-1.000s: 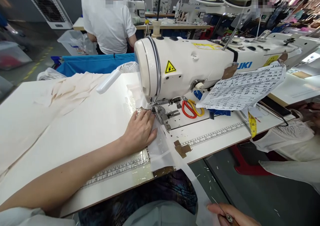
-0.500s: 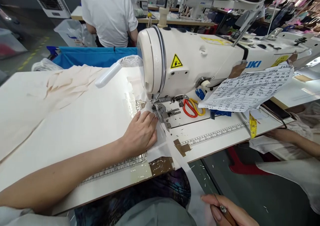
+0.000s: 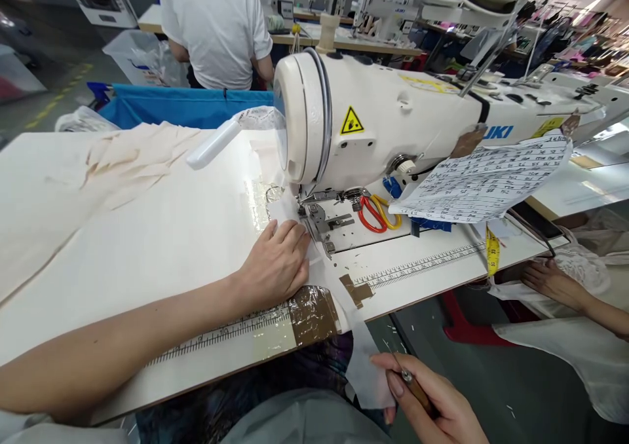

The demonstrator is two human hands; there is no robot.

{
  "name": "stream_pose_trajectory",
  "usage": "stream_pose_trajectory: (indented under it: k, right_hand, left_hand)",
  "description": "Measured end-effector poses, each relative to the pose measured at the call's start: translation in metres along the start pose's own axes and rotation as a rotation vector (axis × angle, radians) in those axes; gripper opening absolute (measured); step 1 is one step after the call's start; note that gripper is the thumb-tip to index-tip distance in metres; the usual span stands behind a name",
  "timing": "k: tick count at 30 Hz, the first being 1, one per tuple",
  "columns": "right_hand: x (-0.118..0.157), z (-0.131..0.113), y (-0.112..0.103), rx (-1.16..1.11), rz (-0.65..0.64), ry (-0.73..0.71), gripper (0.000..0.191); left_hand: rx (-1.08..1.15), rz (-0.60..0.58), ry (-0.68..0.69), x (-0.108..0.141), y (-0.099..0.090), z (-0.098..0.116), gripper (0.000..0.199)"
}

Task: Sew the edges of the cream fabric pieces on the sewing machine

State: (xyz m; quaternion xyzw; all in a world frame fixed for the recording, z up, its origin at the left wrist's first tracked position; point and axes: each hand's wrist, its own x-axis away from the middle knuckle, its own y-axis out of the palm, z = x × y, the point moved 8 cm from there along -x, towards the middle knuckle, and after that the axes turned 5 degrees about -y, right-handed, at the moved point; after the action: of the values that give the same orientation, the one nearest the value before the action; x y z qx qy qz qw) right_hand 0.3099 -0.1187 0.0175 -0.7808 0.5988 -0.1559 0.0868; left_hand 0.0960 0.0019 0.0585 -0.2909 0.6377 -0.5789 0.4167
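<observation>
Beside the needle of the sewing machine (image 3: 383, 116), my left hand (image 3: 275, 260) presses a thin white fabric strip (image 3: 322, 270) onto the table, fingers close together and curled. The strip runs from under the machine's head, over the table edge and down to my right hand (image 3: 427, 391). That hand is closed on an awl (image 3: 417, 391) with a wooden handle and a thin metal point. Its fingers also pinch the strip's lower end in front of my lap. Red-handled scissors (image 3: 372, 215) and a yellow handle lie right of the needle plate.
Cream fabric (image 3: 132, 159) lies at the table's left. A handwritten sheet (image 3: 486, 175) hangs from the machine, near a yellow tape measure (image 3: 493, 251). Beyond the table are a blue cloth bin (image 3: 187, 109) and a person in white (image 3: 211, 28). Another person's hand (image 3: 555, 280) is at right.
My right hand has moved left and slightly up with the awl and the strip. The strip's loose part has shifted, uncovering more brown tape. My left hand stays nearly in place.
</observation>
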Motion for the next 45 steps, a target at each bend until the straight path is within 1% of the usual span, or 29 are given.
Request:
stream_pose_trajectory:
  k: [5,8,10,14,19,21,22,24,26,28,30,34,37,40,45]
  right_hand:
    - [-0.014,-0.018,0.007,0.020,0.001,-0.153,0.027]
    - [-0.023,-0.028,0.011,0.060,-0.016,-0.197,0.028]
    - [-0.027,-0.030,0.013,0.076,-0.022,-0.187,0.029]
    - [-0.032,-0.020,0.018,0.033,-0.047,-0.086,0.035]
    - [-0.039,-0.018,0.025,-0.011,-0.057,-0.096,0.036]
    - [-0.040,-0.015,0.032,-0.095,-0.051,-0.036,0.038]
    - [-0.040,-0.012,0.037,-0.181,-0.051,0.022,0.039]
    - [-0.038,-0.007,0.052,-0.422,-0.058,0.152,0.042]
    - [-0.034,-0.006,0.068,-0.643,-0.074,0.257,0.046]
    - [-0.032,-0.006,0.077,-0.741,-0.061,0.301,0.048]
    - [-0.030,-0.004,0.077,-0.699,-0.028,0.286,0.044]
    - [-0.027,0.003,0.065,-0.428,0.001,0.141,0.037]
    - [-0.023,0.007,0.060,-0.297,0.001,0.059,0.034]
    - [-0.022,0.008,0.060,-0.253,0.000,0.011,0.032]
    - [-0.028,0.002,0.061,-0.278,-0.005,-0.055,0.029]
  left_hand:
    - [-0.003,0.005,-0.002,0.000,0.000,0.000,0.039]
    - [-0.009,0.009,-0.001,0.000,0.001,0.001,0.040]
    - [-0.007,0.025,-0.001,0.001,0.000,0.001,0.040]
    - [-0.004,0.061,0.000,0.000,-0.002,0.001,0.039]
    - [-0.118,0.062,0.009,-0.003,-0.004,0.003,0.037]
    - [-0.167,0.033,0.009,-0.005,-0.004,0.003,0.035]
    - [-0.183,0.014,0.004,-0.006,-0.004,0.003,0.035]
    - [-0.200,-0.016,-0.010,-0.008,-0.003,0.001,0.034]
    - [-0.191,-0.022,-0.021,-0.008,-0.003,-0.001,0.035]
    - [-0.158,-0.016,-0.029,-0.006,-0.004,-0.002,0.036]
    - [-0.121,-0.012,-0.030,-0.004,-0.004,-0.004,0.038]
    - [-0.102,-0.007,-0.021,-0.001,-0.001,-0.005,0.042]
    - [-0.096,0.015,-0.031,-0.002,0.000,-0.007,0.040]
    - [-0.074,0.031,-0.055,-0.006,0.003,-0.014,0.041]
    - [-0.037,0.050,-0.058,-0.012,0.009,-0.025,0.042]
